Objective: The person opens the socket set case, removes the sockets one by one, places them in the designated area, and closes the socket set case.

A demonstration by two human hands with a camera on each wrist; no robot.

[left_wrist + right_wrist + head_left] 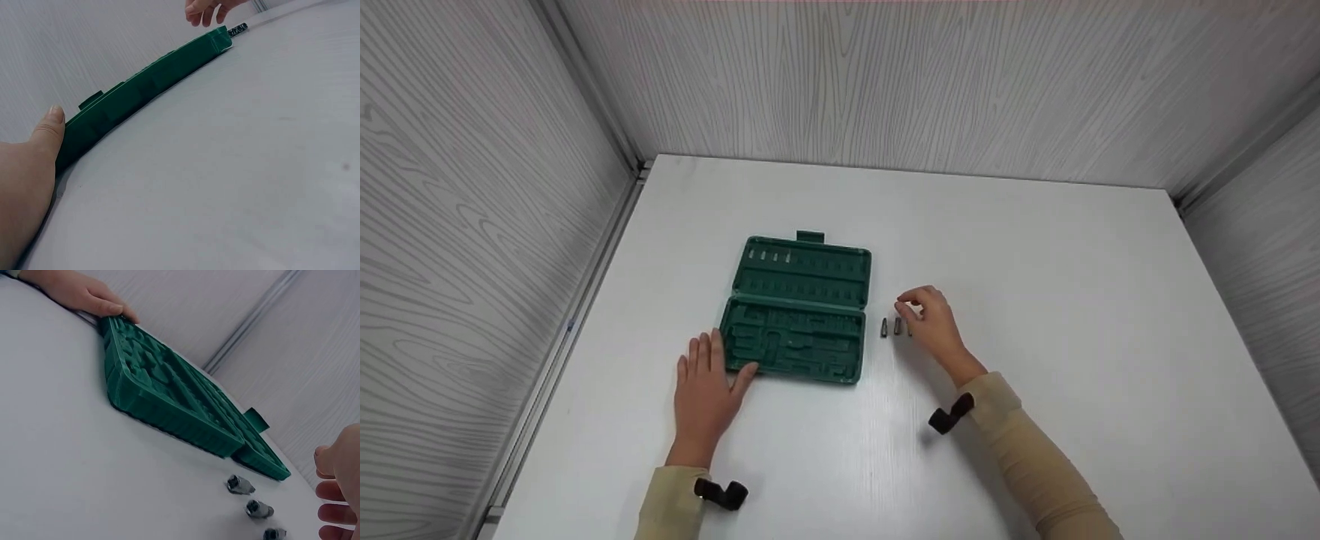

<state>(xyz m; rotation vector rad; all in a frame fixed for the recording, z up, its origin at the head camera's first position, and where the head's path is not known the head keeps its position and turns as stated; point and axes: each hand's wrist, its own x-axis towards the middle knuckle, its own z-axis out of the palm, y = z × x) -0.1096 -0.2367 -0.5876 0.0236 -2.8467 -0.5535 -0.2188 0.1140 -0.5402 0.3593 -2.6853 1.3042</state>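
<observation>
A green plastic bit case [802, 302] lies unfolded flat on the table, with several small silver bits [775, 256] standing in the top row of its far half. My left hand [706, 397] rests at its near left corner, fingers straight along the side and thumb against the front edge. My right hand [934, 324] hovers just right of the case, its fingers loosely bent and thumb close to the index finger; nothing shows between them. Below it, three short metal bits [260, 509] sit in a row on the table, the last partly hidden in the head view.
The white tabletop [1080, 315] extends around the case. Wood-grain panels [885, 82] rise behind and on both sides. Black wrist cameras [721, 495] are strapped over both beige sleeves. The case's latch tab [810, 237] sticks out at its far edge.
</observation>
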